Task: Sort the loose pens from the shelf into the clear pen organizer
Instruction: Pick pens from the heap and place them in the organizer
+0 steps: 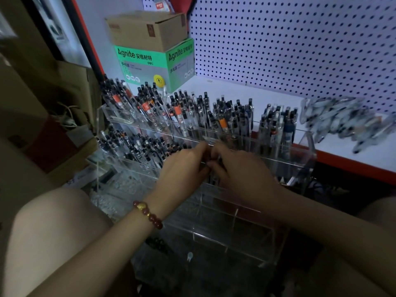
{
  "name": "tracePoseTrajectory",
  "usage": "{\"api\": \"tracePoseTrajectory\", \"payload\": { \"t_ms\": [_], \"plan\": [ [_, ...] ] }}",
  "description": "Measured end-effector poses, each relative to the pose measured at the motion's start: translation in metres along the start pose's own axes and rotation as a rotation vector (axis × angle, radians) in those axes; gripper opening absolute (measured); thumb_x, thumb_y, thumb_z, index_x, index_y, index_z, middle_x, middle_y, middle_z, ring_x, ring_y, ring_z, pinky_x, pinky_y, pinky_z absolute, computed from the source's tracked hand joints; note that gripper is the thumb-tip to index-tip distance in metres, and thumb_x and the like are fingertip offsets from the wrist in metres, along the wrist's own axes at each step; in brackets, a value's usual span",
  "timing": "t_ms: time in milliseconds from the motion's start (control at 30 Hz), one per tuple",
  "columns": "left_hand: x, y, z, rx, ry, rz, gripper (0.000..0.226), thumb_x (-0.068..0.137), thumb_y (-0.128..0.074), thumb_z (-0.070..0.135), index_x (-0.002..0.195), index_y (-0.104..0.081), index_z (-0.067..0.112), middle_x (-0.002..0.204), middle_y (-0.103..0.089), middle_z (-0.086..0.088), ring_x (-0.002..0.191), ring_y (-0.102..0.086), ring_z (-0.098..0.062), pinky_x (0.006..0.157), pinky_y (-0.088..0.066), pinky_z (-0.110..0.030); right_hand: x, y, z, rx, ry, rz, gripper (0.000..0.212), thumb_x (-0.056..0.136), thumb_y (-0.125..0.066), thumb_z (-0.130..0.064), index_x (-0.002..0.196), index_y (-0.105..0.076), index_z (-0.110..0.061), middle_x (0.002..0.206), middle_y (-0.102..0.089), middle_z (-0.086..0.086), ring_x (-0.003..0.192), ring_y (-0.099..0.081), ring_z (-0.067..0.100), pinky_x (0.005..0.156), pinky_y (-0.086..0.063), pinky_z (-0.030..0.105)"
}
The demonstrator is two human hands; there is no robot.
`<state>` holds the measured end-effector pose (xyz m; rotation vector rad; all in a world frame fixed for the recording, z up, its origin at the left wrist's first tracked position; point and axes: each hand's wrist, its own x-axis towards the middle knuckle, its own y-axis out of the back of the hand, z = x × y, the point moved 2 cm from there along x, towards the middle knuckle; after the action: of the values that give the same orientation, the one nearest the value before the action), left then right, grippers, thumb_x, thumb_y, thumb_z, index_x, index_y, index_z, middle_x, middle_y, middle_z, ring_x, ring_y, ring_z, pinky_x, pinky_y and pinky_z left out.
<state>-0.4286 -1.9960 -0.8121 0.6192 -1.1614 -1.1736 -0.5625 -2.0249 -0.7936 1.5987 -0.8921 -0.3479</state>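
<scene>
on the white shelf (246, 91), loose pens (342, 121) lie below pegboard (300, 39).

This looks like a stationery shop. A white pegboard wall (300, 50) stands behind a display shelf (235, 93) with a red front edge, where a clear tiered pen organizer (308, 151) is packed with pens (222, 116). On the shelf also lie a heap of loose pens (342, 121) and a green Agnite box (154, 65) with a cardboard carton (147, 31) on top.
</scene>
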Motion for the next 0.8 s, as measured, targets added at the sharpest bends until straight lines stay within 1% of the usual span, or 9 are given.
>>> {"api": "tracePoseTrajectory", "payload": {
  "t_ms": [67, 200, 267, 333, 433, 500, 567, 667, 800],
  "plan": [
    [-0.001, 0.000, 0.001, 0.010, 0.023, 0.014, 0.027, 0.087, -0.060, 0.021, 0.112, -0.054, 0.018, 0.093, -0.068, -0.004, 0.085, -0.065, -0.027, 0.063, -0.051, -0.038, -0.001, 0.000, 0.000, 0.075, -0.031, -0.059, 0.024, 0.097, -0.046, -0.039, 0.112, -0.040, -0.021, 0.089, -0.066, -0.001, 0.079, -0.062, 0.023, 0.060, -0.037, 0.031],
    [-0.004, -0.002, 0.002, -0.019, 0.052, 0.054, 0.023, 0.089, -0.061, 0.024, 0.110, -0.053, 0.016, 0.091, -0.069, -0.005, 0.083, -0.066, -0.026, 0.063, -0.052, -0.039, -0.006, 0.002, -0.001, 0.150, 0.008, -0.138, 0.037, 0.096, -0.051, -0.028, 0.127, -0.031, -0.022, 0.092, -0.065, 0.000, 0.080, -0.064, 0.023, 0.059, -0.042, 0.032],
    [-0.002, 0.000, 0.001, -0.094, 0.087, 0.073, 0.021, 0.088, -0.063, 0.019, 0.107, -0.054, 0.015, 0.089, -0.069, -0.006, 0.082, -0.066, -0.027, 0.064, -0.052, -0.041, -0.007, 0.003, 0.000, 0.141, 0.018, -0.151, 0.048, 0.095, -0.052, -0.023, 0.136, -0.026, -0.024, 0.092, -0.064, -0.001, 0.078, -0.063, 0.022, 0.059, -0.046, 0.033],
    [-0.001, 0.000, 0.000, -0.142, 0.096, 0.059, 0.022, 0.086, -0.065, 0.014, 0.106, -0.057, 0.014, 0.089, -0.070, -0.007, 0.082, -0.066, -0.027, 0.066, -0.053, -0.044, -0.007, 0.003, 0.000, 0.111, 0.007, -0.140, 0.051, 0.096, -0.050, -0.024, 0.140, -0.023, -0.024, 0.094, -0.065, -0.001, 0.074, -0.062, 0.020, 0.058, -0.046, 0.033],
    [0.000, 0.003, -0.002, -0.196, 0.096, 0.028, 0.026, 0.083, -0.064, 0.003, 0.107, -0.061, 0.013, 0.090, -0.070, -0.007, 0.083, -0.066, -0.024, 0.071, -0.055, -0.043, -0.007, 0.001, 0.000, 0.106, -0.020, -0.121, 0.051, 0.097, -0.049, -0.028, 0.140, -0.022, -0.022, 0.090, -0.062, -0.002, 0.070, -0.058, 0.018, 0.053, -0.040, 0.029],
    [0.000, 0.008, -0.004, -0.241, 0.109, 0.023, 0.029, 0.082, -0.064, 0.000, 0.107, -0.063, 0.012, 0.093, -0.070, -0.003, 0.085, -0.066, -0.017, 0.077, -0.056, -0.039, -0.006, 0.000, 0.000, 0.058, -0.011, -0.096, 0.051, 0.097, -0.050, -0.031, 0.139, -0.023, -0.023, 0.087, -0.060, -0.004, 0.070, -0.059, 0.019, 0.053, -0.039, 0.030],
    [-0.002, 0.014, -0.005, -0.256, 0.121, 0.023, 0.028, 0.083, -0.064, 0.002, 0.108, -0.064, 0.013, 0.094, -0.070, 0.000, 0.084, -0.066, -0.011, 0.079, -0.056, -0.033, -0.006, -0.001, 0.003, 0.010, 0.008, -0.083, 0.051, 0.096, -0.051, -0.031, 0.138, -0.023, -0.022, 0.088, -0.062, -0.004, 0.069, -0.061, 0.019, 0.055, -0.040, 0.030],
    [-0.004, 0.020, -0.006, -0.275, 0.109, 0.012, 0.029, 0.081, -0.066, 0.007, 0.109, -0.065, 0.017, 0.093, -0.071, 0.003, 0.079, -0.067, -0.009, 0.075, -0.057, -0.033, -0.006, -0.006, 0.004, 0.006, 0.076, -0.088, 0.048, 0.097, -0.049, -0.024, 0.138, -0.025, -0.018, 0.083, -0.059, -0.003, 0.058, -0.053, 0.018, 0.049, -0.037, 0.030],
    [-0.007, 0.012, -0.005, -0.277, 0.068, -0.040, 0.039, 0.075, -0.073, 0.009, 0.110, -0.062, 0.022, 0.091, -0.070, 0.003, 0.078, -0.066, -0.009, 0.070, -0.057, -0.038, -0.006, -0.015, 0.009, 0.166, 0.142, -0.140, 0.050, 0.094, -0.051, -0.008, 0.136, -0.024, -0.012, 0.102, -0.062, 0.012, 0.075, -0.061, 0.025, 0.056, -0.040, 0.033]
  ]
}}
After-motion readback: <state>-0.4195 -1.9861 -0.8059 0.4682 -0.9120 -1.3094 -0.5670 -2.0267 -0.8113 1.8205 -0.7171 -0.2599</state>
